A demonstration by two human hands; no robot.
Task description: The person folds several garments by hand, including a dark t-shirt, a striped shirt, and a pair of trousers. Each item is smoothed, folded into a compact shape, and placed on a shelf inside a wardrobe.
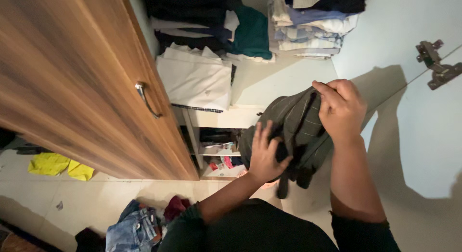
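The top edge cuts off the folded dark clothes stack (192, 6) and the striped shirt pile (313, 21). Small colourful items on the low shelf (221, 158) are too dim to identify. The crumpled blue denim jeans (134, 230) run off the bottom edge.

A white wardrobe shelf (284, 83) carries folded shirts (195, 78) at left and a stacked pile (310, 25) far right; the tiled floor (96, 199) (near left) bears jeans (132, 230) and a yellow cloth (57, 166)
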